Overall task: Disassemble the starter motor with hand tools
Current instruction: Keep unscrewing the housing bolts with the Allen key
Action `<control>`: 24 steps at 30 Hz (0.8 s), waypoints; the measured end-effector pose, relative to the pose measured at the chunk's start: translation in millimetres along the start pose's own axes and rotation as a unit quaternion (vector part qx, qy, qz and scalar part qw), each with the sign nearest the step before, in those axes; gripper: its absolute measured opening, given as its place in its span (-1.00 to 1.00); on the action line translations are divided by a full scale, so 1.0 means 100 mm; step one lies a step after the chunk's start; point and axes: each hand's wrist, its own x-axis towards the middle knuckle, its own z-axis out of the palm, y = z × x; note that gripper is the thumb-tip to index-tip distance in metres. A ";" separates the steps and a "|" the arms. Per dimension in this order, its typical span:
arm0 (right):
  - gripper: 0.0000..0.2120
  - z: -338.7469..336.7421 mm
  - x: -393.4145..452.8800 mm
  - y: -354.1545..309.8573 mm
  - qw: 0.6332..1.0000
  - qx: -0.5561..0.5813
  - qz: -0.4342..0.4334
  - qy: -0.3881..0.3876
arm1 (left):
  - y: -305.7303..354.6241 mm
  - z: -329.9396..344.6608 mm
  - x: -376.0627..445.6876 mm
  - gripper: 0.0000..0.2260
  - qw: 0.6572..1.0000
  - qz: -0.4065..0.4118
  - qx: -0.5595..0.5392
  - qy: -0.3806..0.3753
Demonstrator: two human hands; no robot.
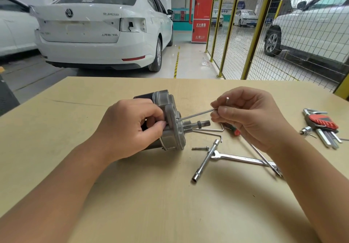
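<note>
The starter motor [170, 114] lies on its side in the middle of the wooden table [132, 195], its pinion shaft [203, 124] pointing right. My left hand [130, 127] grips the motor's housing from the near side. My right hand [247, 118] pinches a thin hex key [196, 115] whose long end runs left into the motor's end flange; its short end sticks up between my fingers.
Two loose hex keys [209, 132], a bolt [200, 148], a T-handle socket wrench [205, 160], a combination spanner [243, 158] and a screwdriver [258, 153] lie right of the motor. A red hex key set [323, 123] lies far right. Cars and a yellow mesh fence stand beyond the table.
</note>
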 end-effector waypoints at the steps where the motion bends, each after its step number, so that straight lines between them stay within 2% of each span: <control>1: -0.78 0.01 0.00 0.00 1.000 -0.003 0.002 -0.002 | 0.00 0.00 0.00 -0.93 1.000 0.001 0.000 0.000; 3: -0.79 0.04 -0.01 -0.01 1.000 -0.008 0.015 -0.005 | 0.00 0.00 0.00 -0.92 1.000 0.003 -0.002 0.000; 8: -0.66 0.10 -0.03 -0.02 0.996 -0.020 0.082 -0.031 | 0.00 0.01 0.00 -0.92 1.000 0.002 -0.003 -0.002; 11: -0.49 0.10 -0.04 -0.07 0.992 -0.018 0.111 -0.050 | 0.00 0.01 0.00 -0.92 1.000 0.000 -0.004 0.000; 13: -0.45 0.07 -0.04 -0.11 0.990 -0.018 0.131 -0.059 | 0.00 0.01 0.00 -0.92 1.000 -0.004 -0.006 0.000; 17: -0.60 -0.02 -0.03 -0.17 0.979 0.000 0.183 -0.084 | -0.01 0.01 0.00 -0.90 1.000 -0.004 -0.009 -0.003; 20: -0.75 -0.08 -0.03 -0.19 0.976 -0.016 0.182 -0.116 | -0.01 0.01 0.00 -0.88 1.000 -0.004 -0.015 -0.002; 24: -0.72 -0.11 -0.03 -0.16 0.981 -0.030 0.161 -0.107 | -0.01 0.00 0.00 -0.85 1.000 -0.002 -0.014 -0.002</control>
